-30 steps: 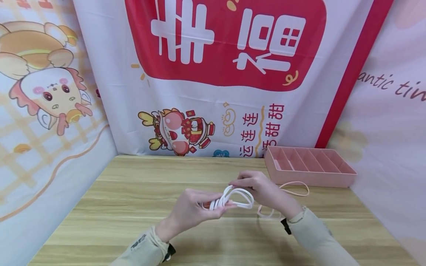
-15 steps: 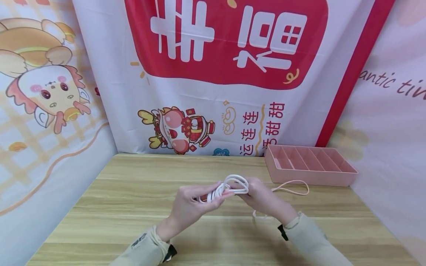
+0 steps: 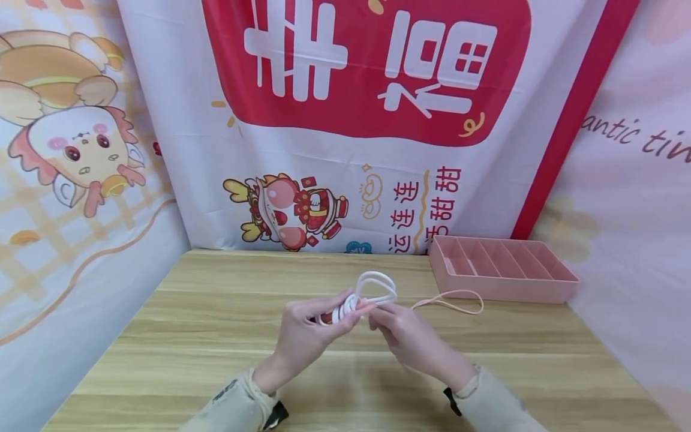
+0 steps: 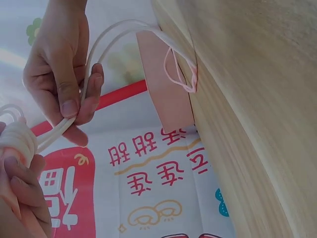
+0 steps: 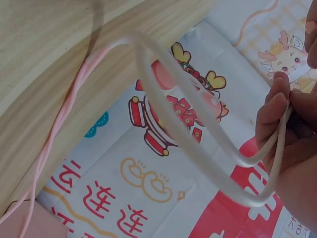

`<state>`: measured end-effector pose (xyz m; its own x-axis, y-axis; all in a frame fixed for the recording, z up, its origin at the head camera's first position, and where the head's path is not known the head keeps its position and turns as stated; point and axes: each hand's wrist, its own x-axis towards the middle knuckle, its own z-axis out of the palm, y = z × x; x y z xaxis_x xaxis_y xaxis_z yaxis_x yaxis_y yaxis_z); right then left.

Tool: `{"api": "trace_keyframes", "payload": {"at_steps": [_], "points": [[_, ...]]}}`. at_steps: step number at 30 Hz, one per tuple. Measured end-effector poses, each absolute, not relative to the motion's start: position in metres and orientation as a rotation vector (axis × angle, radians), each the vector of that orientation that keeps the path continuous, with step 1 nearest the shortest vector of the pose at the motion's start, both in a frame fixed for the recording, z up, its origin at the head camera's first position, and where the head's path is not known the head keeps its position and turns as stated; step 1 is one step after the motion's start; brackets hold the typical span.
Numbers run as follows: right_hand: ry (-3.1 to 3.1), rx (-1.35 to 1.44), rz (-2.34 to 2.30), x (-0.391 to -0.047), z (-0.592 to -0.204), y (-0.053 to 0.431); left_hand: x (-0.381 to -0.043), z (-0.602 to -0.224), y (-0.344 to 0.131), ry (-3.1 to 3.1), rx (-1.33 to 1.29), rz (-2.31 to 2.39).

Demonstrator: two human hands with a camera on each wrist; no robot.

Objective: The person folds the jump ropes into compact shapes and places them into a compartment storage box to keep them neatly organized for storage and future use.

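Observation:
In the head view my left hand [image 3: 303, 335] grips a wound bundle of white cord [image 3: 345, 307], with a double loop [image 3: 378, 282] standing up from it. A reddish-brown patch shows inside the bundle; what it is I cannot tell. My right hand [image 3: 418, 339], just to the right, pinches the doubled cord; the left wrist view shows two strands [image 4: 58, 131] running between thumb and fingers. From there the doubled cord arcs down to the table. Its pale pink looped end [image 3: 464, 305] lies in front of the pink box.
A pink box [image 3: 507, 289] with several narrow compartments stands at the back right of the wooden table [image 3: 227, 288]. Printed cloth [image 3: 302, 144] hangs behind the table, with more printed cloth on both sides.
My right hand has moved down and slightly left, drawing the pink looped end left along the table. My left hand, with the bundle, has risen slightly, and the double loop stands more upright.

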<state>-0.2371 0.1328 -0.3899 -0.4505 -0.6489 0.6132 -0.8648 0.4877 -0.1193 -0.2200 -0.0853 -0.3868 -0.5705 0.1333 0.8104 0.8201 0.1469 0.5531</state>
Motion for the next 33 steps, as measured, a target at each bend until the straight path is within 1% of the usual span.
{"api": "trace_keyframes", "payload": {"at_steps": [10,23,33], "points": [[-2.227,1.190,0.620,-0.232,-0.395,0.126,-0.216,-0.385,-0.083,-1.826,-0.829,-1.498],[-2.178,1.252,0.501,-0.224,-0.397,0.117,-0.217,-0.388,-0.084,-1.890,-0.766,-1.470],[-2.209,1.242,0.499,-0.219,-0.394,0.118,-0.223,-0.389,-0.087,-1.901,-0.740,-1.359]]}}
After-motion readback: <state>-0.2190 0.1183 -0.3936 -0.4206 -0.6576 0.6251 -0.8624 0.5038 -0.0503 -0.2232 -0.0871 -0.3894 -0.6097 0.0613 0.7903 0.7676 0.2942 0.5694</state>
